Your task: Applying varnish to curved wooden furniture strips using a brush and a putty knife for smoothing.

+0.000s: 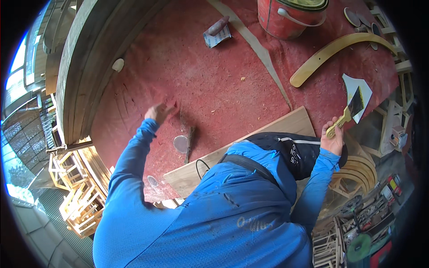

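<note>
My left hand point(159, 111) is blurred, fingers spread, flat on or just over the red dusty table point(201, 80); it holds nothing I can see. My right hand point(332, 138) grips the wooden handle of a paintbrush point(349, 111), whose dark bristles point up over a white sheet of paper point(363, 89) at the table's right edge. A pale wooden board point(250, 143) lies across the near edge of the table in front of my blue-jacketed chest. A dark stick-like tool point(190, 142) and a round grey disc point(180, 144) lie just below my left hand.
A red paint can point(290, 20) stands at the far side. A curved wooden piece point(330, 51), a folded paper with a brown object point(217, 33) and a long pale strip point(259, 49) lie on the table. Curved timber stacks point(85, 67) rise left; wooden frames point(76, 196) sit below.
</note>
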`<state>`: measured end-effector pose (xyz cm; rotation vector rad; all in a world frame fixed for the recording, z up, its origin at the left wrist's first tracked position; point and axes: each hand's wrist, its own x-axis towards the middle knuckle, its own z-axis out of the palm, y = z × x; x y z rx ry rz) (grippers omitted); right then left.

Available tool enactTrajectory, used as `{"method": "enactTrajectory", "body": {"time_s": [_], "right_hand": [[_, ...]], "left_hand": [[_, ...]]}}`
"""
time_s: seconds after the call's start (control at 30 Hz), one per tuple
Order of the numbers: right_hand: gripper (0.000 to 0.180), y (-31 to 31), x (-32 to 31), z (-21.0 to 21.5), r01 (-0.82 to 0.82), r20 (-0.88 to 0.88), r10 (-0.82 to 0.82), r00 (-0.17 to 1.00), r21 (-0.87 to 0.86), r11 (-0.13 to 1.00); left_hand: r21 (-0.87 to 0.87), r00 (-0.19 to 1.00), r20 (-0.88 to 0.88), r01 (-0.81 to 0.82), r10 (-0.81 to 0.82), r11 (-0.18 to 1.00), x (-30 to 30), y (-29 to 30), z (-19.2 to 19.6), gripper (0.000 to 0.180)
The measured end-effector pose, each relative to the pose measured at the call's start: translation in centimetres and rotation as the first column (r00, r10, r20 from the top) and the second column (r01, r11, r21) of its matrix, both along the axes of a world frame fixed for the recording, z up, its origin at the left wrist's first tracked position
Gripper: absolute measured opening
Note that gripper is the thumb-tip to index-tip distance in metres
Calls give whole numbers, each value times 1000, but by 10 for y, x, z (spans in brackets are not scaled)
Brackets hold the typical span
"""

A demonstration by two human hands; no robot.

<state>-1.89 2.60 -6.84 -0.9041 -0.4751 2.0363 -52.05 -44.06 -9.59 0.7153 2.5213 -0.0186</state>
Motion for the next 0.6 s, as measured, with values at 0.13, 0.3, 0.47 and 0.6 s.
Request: {"method": "enactTrajectory", "body": {"time_s": [0.13, 0.3, 0.47, 0.6], "right_hand": [[42, -1, -18, 7, -60, 101, 62, 993, -16, 998], [35, -15, -38, 14, -106, 321, 88, 943, 40, 993], [35, -18, -33, 18, -116, 410, 67, 909, 96, 989], [36, -21, -20, 17, -143, 419, 70, 905, 147, 979]], "left_hand": [[-159, 982, 165, 114, -87, 981, 77, 9, -6, 72], [-170, 959, 263, 158, -110, 973, 83, 42, -16, 55], [-338, 853, 337, 505, -399, 794, 115, 82, 26, 83], [-213, 806, 313, 576, -503, 789, 126, 47, 6, 73]]}}
